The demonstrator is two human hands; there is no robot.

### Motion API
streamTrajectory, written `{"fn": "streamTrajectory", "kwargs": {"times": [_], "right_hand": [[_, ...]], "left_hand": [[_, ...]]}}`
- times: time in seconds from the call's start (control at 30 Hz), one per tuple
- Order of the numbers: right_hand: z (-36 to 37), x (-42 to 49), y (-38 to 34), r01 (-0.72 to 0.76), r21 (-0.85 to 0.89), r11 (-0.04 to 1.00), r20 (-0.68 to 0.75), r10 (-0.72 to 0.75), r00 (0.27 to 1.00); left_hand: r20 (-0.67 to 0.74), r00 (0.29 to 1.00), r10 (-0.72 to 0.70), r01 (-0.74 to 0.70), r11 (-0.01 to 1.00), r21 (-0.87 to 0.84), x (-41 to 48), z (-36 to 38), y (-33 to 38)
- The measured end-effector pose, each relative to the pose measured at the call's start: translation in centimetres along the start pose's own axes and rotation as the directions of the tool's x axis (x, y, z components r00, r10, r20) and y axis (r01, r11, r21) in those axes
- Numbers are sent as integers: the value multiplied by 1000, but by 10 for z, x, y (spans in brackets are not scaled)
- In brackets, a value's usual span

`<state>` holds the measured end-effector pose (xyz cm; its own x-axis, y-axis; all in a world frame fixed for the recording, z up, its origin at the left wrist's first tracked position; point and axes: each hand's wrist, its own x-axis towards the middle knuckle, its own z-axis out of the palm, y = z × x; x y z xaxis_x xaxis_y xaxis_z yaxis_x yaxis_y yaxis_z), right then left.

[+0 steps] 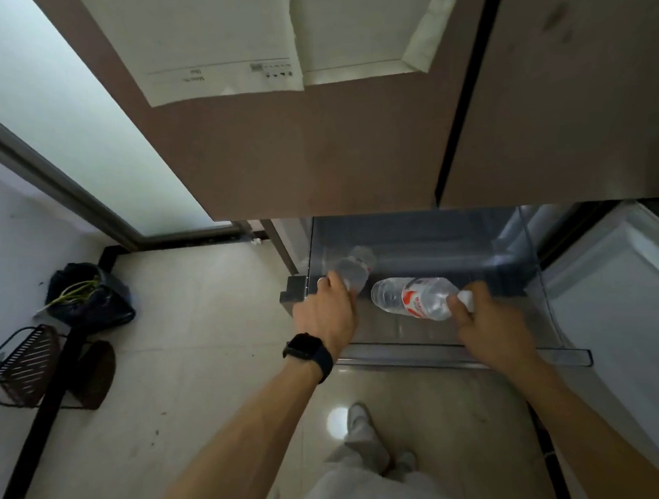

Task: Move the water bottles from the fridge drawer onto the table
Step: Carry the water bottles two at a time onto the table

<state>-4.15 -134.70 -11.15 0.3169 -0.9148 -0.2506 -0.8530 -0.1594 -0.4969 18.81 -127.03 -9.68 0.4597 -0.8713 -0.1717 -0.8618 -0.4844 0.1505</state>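
Open fridge drawer (462,357), clear plastic, pulled out low under the brown fridge door (314,153). Two water bottles inside, both towards the front. Left bottle (350,269) sits at the drawer's left wall, tilted, its far end pointing away and up; image blurred here, cap not made out. Left grip (324,315) is closed round this bottle's near end, fingers curled over it, back of hand to camera; black watch (307,353) on that wrist. Right bottle (412,296) lies on its side on the drawer floor, red-and-white label up, base to the left, white cap to the right. Right grip (486,317) holds it at the neck, fingers and thumb curled about the cap end. The two bottles lie near each other, not touching as far as can be seen. No surface in view. Around: pale tiled floor (209,333); black bin bag (87,295) with green stalks at left, by the wall; dark wire rack (26,364) beside it; white paper sheets (222,43) stuck on the fridge door; light trousers (365,478) and one shoe (359,413) below.
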Motion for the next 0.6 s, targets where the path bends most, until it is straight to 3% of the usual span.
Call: {"fn": "streamTrajectory", "kwargs": {"times": [0.13,0.23,0.4,0.6], "right_hand": [[-19,2,-18,151,-137,979,-42,-158,987],[-31,8,-32,210,-260,943,14,-214,977],[-40,14,-46,294,-361,885,96,-278,956],[-38,16,-46,352,-297,888,104,-336,936]], "left_hand": [[1,967,256,-256,964,69,9,-28,5],[65,925,375,-378,924,57,19,-38,12],[135,896,423,-421,906,-49,28,-37,16],[119,900,420,-396,900,-184,27,-26,21]]}}
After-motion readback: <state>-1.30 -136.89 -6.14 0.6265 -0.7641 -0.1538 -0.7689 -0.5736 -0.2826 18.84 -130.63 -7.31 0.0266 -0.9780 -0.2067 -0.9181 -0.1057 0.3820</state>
